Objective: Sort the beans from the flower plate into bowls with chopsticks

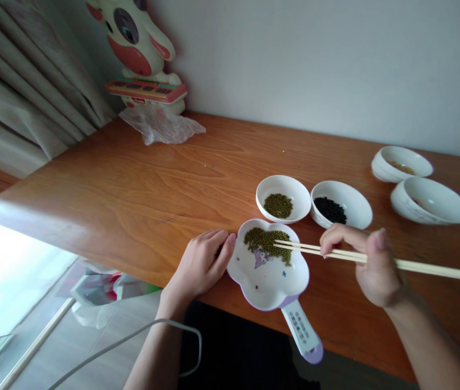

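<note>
Head view: at the bench's front edge, the left hand [199,265] lay loosely spread against the dish [272,284] rim. Chopsticks [306,249], pinched in the right hand [370,265] grip, reached its green beans [266,241]. Picking up a bean seemed the step in hand, and it would call for tips closed finely.

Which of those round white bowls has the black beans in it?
The bowl just behind the right hand and its chopsticks, second from the left. Its left neighbour holds green beans; the two farther right look nearly empty.
</note>
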`<state>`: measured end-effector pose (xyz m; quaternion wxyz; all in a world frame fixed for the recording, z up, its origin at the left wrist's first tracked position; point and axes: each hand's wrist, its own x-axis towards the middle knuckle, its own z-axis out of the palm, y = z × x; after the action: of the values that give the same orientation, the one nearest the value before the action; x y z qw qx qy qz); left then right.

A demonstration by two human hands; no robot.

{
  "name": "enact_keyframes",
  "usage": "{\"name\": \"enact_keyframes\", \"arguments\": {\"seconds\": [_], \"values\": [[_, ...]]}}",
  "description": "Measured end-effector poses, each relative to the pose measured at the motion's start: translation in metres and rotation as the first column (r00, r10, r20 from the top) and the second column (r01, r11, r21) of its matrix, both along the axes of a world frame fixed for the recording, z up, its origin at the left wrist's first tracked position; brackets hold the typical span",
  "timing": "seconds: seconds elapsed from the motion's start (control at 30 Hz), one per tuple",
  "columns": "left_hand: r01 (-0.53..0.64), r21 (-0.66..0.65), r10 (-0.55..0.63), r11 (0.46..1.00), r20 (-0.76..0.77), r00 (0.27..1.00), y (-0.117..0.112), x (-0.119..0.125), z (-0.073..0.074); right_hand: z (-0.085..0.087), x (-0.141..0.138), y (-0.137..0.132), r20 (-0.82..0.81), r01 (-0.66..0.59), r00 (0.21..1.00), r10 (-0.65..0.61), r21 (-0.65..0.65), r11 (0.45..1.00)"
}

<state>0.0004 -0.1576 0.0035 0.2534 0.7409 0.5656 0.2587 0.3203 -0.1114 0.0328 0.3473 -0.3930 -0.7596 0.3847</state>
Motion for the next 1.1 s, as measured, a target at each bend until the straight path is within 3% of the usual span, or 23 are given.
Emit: {"name": "enact_keyframes", "arguments": {"seconds": [0.77, 1.1], "values": [[0.028, -0.02, -0.028, 0.999, -0.001, 1.0, 0.0003, -0.0011, -0.0014, -0.0071, 0.0011, -0.0015, -0.008, -0.043, 0.999, 0.043, -0.016, 0.999], [0.02, -0.012, -0.02, 1.0, -0.004, 1.0, 0.0009, -0.0014, -0.0035, -0.0019, -0.0042, -0.0046, 0.0, -0.038, 0.999, 0.038, 0.049, 0.998]]}}
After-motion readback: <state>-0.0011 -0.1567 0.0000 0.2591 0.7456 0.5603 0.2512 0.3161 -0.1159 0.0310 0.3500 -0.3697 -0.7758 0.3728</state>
